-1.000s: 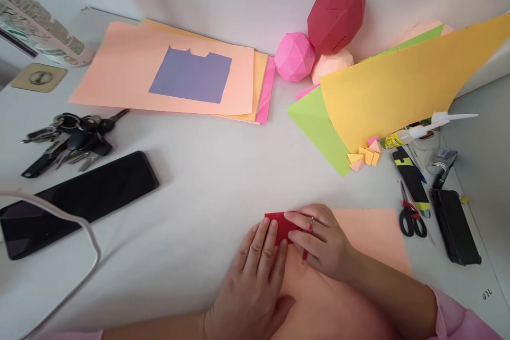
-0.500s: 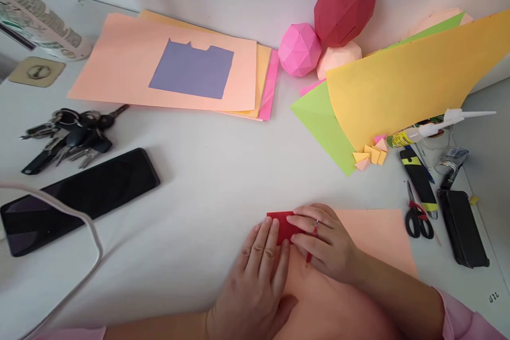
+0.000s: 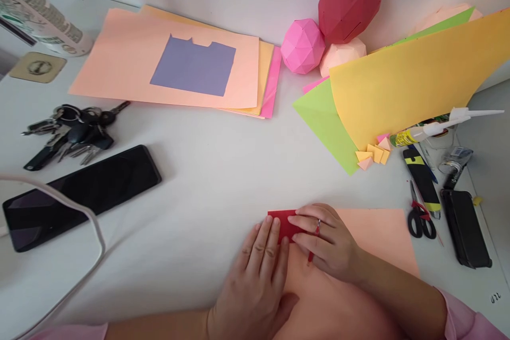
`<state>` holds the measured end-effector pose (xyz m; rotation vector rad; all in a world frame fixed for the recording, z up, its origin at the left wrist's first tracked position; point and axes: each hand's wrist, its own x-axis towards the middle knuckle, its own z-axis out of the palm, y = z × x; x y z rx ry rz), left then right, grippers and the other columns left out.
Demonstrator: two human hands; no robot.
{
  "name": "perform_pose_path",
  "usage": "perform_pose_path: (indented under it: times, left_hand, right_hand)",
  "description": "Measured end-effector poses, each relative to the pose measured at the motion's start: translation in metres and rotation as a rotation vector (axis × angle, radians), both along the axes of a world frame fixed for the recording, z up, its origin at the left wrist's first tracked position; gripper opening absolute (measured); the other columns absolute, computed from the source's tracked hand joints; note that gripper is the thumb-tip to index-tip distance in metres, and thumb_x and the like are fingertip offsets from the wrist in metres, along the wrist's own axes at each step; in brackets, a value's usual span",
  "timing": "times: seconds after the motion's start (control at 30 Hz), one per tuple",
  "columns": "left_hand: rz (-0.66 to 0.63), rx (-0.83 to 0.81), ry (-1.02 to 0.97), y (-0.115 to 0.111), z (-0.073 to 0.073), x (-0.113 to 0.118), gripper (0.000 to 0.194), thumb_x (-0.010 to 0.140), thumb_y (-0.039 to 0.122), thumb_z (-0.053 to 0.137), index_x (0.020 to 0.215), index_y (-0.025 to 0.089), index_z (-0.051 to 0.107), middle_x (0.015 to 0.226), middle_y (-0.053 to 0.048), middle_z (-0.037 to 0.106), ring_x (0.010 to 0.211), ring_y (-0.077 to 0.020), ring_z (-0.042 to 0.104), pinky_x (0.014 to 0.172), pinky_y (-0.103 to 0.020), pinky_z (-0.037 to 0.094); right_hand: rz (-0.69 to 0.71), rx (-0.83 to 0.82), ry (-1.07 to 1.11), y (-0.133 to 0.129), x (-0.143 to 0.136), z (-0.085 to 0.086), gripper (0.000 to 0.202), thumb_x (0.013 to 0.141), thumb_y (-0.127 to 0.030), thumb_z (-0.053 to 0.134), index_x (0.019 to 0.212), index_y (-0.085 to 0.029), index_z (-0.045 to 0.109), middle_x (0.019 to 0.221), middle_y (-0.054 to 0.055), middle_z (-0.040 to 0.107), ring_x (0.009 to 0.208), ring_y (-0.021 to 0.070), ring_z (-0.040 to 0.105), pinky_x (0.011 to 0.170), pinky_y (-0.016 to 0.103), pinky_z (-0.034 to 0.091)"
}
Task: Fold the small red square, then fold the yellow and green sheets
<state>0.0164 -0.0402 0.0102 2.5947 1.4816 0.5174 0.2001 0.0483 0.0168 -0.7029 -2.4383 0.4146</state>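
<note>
A small red paper piece (image 3: 285,224) lies over the top left corner of a large peach sheet (image 3: 372,228). My left hand (image 3: 255,276) rests flat with its fingers stretched out, the fingertips pressing on the left part of the red piece. From the right, my right hand (image 3: 329,239) touches the same piece with its fingertips. A slim red pencil (image 3: 309,258) is tucked among the right hand's fingers, its pointed end showing below them. The rest of the pencil is mostly hidden by that hand, which wears a ring.
Stacked coloured sheets (image 3: 119,58) lie at the back left, near keys (image 3: 75,130) and a phone (image 3: 87,196) crossed by a white cable (image 3: 95,228). Paper balls (image 3: 303,47), a yellow sheet (image 3: 398,90), glue (image 3: 410,136), a cutter (image 3: 422,180), scissors (image 3: 420,223) and a black case (image 3: 466,228) stand right.
The view has shifted slightly. Both hands and the red paper keep the same positions relative to each other.
</note>
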Motion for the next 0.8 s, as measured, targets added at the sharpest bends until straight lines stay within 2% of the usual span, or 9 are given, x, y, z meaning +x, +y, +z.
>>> perform_pose_path:
  times: [0.13, 0.23, 0.5, 0.8]
  left_hand:
    - [-0.015, 0.012, -0.018, -0.0019, 0.0, -0.0001, 0.057, 0.088, 0.046, 0.047, 0.123, 0.001, 0.055, 0.132, -0.022, 0.054, 0.124, -0.0348, 0.049, 0.11, -0.044, 0.027]
    - [-0.022, -0.016, 0.006, -0.0019, 0.0006, -0.0001, 0.057, 0.088, 0.044, 0.047, 0.124, 0.001, 0.055, 0.134, -0.021, 0.053, 0.125, -0.0336, 0.047, 0.11, -0.042, 0.027]
    - [-0.054, -0.041, 0.039, -0.0004, 0.0012, -0.0013, 0.061, 0.088, 0.048, 0.048, 0.128, 0.002, 0.052, 0.138, -0.023, 0.047, 0.131, -0.0373, 0.04, 0.112, -0.05, 0.022]
    - [-0.055, -0.03, 0.034, -0.0022, 0.0006, -0.0002, 0.061, 0.088, 0.047, 0.048, 0.129, 0.001, 0.051, 0.138, -0.023, 0.047, 0.131, -0.0377, 0.04, 0.111, -0.049, 0.025]
  right_hand:
    - [0.011, 0.005, 0.01, 0.0001, -0.0013, 0.0004, 0.016, 0.08, -0.001, 0.056, 0.082, -0.016, 0.061, 0.095, 0.009, 0.071, 0.108, 0.0245, 0.06, 0.08, 0.041, 0.054]
    - [0.013, 0.02, 0.01, 0.0001, -0.0015, -0.0002, 0.015, 0.081, -0.002, 0.057, 0.081, -0.016, 0.06, 0.096, 0.009, 0.071, 0.107, 0.0242, 0.061, 0.08, 0.041, 0.054]
    - [0.012, 0.028, 0.015, -0.0005, 0.0007, -0.0048, 0.017, 0.081, -0.001, 0.055, 0.083, -0.017, 0.06, 0.1, 0.008, 0.071, 0.107, 0.0228, 0.061, 0.082, 0.041, 0.054]
    - [0.023, 0.042, -0.006, 0.0005, 0.0006, -0.0028, 0.017, 0.082, -0.002, 0.054, 0.083, -0.018, 0.06, 0.102, 0.007, 0.071, 0.107, 0.0223, 0.061, 0.082, 0.04, 0.054]
